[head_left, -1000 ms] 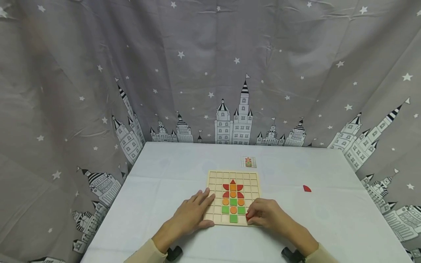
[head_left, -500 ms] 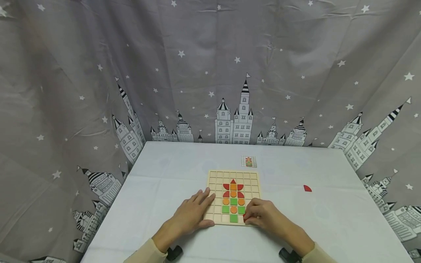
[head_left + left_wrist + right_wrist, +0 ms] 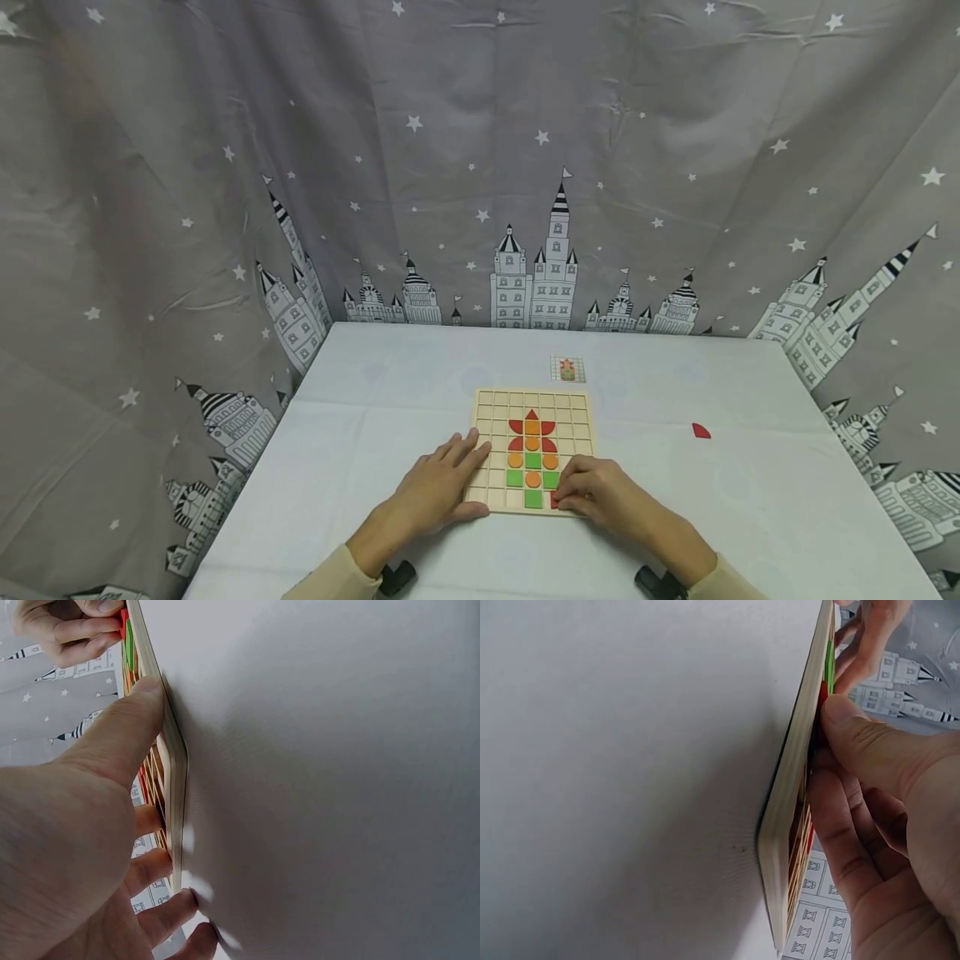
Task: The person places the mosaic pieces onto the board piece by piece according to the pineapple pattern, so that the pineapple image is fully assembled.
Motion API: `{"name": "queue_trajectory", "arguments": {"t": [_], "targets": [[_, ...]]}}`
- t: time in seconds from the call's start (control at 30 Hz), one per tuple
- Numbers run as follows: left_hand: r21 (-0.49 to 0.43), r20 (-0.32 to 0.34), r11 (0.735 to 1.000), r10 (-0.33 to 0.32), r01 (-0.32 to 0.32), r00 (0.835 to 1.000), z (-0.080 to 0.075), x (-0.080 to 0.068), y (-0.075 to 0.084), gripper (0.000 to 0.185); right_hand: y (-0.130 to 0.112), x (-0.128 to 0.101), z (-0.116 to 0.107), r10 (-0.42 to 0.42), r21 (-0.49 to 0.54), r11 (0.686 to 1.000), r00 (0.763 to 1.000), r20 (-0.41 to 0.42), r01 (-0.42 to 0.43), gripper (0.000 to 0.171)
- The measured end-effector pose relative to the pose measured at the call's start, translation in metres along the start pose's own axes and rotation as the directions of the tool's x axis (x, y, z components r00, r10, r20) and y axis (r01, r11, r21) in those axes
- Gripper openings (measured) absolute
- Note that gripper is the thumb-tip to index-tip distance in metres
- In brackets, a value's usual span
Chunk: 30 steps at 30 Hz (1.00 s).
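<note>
A square wooden grid board [image 3: 491,412] lies on the white table. Several flat tiles form a figure on it: a red triangle [image 3: 532,414] on top, red curved pieces, orange pieces and green squares. My left hand [image 3: 435,483] rests with extended fingers on the board's left side, its thumb at the front corner. At the front row my right hand [image 3: 603,492] pinches a small red tile [image 3: 823,691] between thumb and fingers, just right of the lowest green square [image 3: 533,498]. The fingers partly cover this tile, so its full shape is hidden.
A loose red quarter-circle tile [image 3: 701,431] lies on the table to the right. Behind the board is a small card [image 3: 567,369] printed with a grid and a similar coloured figure. A grey curtain [image 3: 450,167] with castles and stars hangs around the table.
My right hand has moved slightly left along the front row with the red tile, closer to the lowest green square. The left hand stays in place on the board.
</note>
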<state>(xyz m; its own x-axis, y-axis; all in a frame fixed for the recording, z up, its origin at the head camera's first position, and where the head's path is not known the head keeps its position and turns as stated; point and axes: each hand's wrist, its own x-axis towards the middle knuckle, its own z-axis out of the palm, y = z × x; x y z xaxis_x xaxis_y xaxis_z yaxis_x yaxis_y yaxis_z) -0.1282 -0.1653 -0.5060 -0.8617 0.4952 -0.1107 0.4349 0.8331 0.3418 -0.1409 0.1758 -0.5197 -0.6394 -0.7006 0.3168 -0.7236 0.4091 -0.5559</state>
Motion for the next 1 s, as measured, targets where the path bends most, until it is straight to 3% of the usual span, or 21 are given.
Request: {"name": "queue_trajectory", "arguments": {"t": [1.0], "targets": [[-0.002,-0.004,1.0,0.006,-0.006,1.0,-0.002,-0.0005,0.0008,0.096,-0.0015,0.0066,0.0091,0.033,-0.03,0.999,0.999,0.01,-0.033,0.012]]}}
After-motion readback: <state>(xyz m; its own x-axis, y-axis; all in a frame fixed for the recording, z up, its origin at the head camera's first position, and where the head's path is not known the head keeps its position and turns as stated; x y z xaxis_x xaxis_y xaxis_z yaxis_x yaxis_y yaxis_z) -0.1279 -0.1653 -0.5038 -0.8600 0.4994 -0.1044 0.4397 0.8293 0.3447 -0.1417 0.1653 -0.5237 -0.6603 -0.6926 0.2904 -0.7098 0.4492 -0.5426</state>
